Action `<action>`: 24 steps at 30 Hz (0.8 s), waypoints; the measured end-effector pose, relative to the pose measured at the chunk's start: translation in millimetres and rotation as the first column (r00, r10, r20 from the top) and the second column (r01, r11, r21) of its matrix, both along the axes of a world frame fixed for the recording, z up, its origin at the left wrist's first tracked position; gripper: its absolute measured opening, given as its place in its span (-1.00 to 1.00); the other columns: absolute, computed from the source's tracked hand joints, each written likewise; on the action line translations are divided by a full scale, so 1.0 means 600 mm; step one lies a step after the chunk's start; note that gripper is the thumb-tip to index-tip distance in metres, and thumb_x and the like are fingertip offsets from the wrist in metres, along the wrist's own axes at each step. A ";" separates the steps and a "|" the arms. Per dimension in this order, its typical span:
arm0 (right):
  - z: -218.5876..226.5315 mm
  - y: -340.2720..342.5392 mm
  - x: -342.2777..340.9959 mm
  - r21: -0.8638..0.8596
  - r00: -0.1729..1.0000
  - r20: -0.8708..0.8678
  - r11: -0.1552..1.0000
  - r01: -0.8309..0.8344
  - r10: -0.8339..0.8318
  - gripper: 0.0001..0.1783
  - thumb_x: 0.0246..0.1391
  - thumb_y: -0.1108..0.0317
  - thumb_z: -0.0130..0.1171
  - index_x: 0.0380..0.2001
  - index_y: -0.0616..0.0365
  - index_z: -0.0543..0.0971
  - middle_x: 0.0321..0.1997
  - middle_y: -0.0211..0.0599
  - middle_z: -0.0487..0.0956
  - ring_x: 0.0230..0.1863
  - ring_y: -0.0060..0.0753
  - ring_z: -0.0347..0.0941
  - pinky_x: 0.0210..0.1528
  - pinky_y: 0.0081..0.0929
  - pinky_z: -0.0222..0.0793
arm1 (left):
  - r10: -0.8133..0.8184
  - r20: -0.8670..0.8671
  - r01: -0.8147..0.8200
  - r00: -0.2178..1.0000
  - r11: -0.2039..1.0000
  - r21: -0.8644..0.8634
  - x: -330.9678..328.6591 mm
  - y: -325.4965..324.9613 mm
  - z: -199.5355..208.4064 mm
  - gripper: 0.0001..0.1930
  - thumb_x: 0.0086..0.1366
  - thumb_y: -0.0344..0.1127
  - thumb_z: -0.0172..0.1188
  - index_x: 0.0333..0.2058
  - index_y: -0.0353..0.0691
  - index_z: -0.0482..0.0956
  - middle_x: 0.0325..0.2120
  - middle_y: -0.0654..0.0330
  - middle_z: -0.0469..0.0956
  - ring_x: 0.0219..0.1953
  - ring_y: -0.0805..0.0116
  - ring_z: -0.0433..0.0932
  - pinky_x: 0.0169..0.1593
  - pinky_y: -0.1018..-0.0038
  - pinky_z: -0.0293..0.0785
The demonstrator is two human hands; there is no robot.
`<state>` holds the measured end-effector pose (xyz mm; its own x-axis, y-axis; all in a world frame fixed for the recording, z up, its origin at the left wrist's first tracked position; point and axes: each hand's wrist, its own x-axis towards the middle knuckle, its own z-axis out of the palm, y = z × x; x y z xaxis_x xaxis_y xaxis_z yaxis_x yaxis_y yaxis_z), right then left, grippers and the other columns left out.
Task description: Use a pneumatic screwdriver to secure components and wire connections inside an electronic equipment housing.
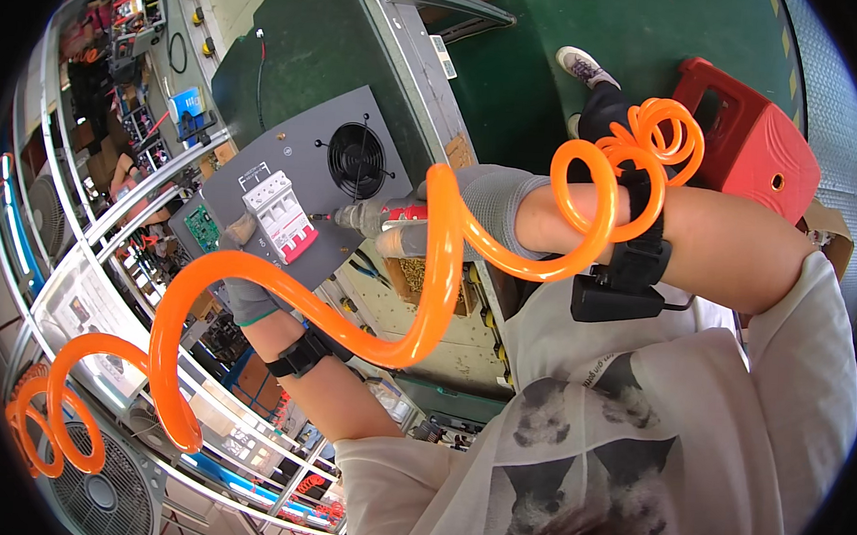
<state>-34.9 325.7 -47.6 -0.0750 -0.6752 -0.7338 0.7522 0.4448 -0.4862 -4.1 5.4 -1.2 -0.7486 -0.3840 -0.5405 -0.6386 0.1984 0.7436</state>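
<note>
My right hand (411, 236), in a grey glove with bare fingertips, is closed round a red and grey power screwdriver (363, 216). Its bit points at the right side of a white circuit breaker (274, 211) with a red handle, which sits on a dark grey panel (294, 144); whether they touch I cannot tell. My left hand (244, 234), also gloved, has its fingertips together by the breaker's left side. An orange coiled hose (438, 268) crosses in front and hides much of that hand. A round black fan (357, 157) and a green circuit board (201, 227) are on the panel.
Pliers (370, 269) and a box of small brass-coloured parts (418, 284) lie near the panel. A metal rail (428, 83) edges the bench. A red plastic stool (755, 139) stands at the right, near another person's shoe (586, 67). A floor fan (99, 488) is lower left.
</note>
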 end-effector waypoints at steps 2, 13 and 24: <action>0.005 -0.010 -0.013 0.009 1.000 0.008 1.000 0.006 -0.006 -0.36 -0.02 -0.28 0.03 -0.28 0.16 0.46 -0.68 -0.50 0.25 -0.73 -0.62 0.18 -0.71 -0.62 0.10 | 0.016 -0.012 -0.016 1.000 0.999 0.033 0.000 0.005 0.002 -0.47 0.00 -0.35 0.16 0.00 -0.40 0.36 -0.21 0.05 0.50 -0.26 0.27 0.55 -0.16 0.41 0.52; 0.186 -0.061 -0.104 0.046 0.999 0.043 0.999 0.010 -0.012 -0.37 -0.01 -0.27 0.04 -0.27 0.15 0.46 -0.68 -0.51 0.25 -0.73 -0.62 0.18 -0.71 -0.62 0.10 | 0.097 -0.046 -0.085 0.994 0.974 0.211 -0.003 -0.007 0.014 -0.45 0.00 -0.31 0.12 0.02 -0.37 0.34 -0.18 -0.02 0.49 -0.23 0.17 0.56 -0.12 0.34 0.55; 0.048 -0.032 -0.043 0.082 0.997 0.077 0.997 0.008 -0.014 -0.38 -0.01 -0.25 0.05 -0.25 0.15 0.46 -0.68 -0.51 0.25 -0.73 -0.63 0.18 -0.71 -0.62 0.10 | 0.083 -0.065 -0.068 0.994 0.975 0.213 -0.008 -0.017 -0.001 -0.57 -0.01 -0.31 0.11 -0.14 -0.45 0.45 -0.25 0.01 0.52 -0.27 0.22 0.54 -0.12 0.39 0.50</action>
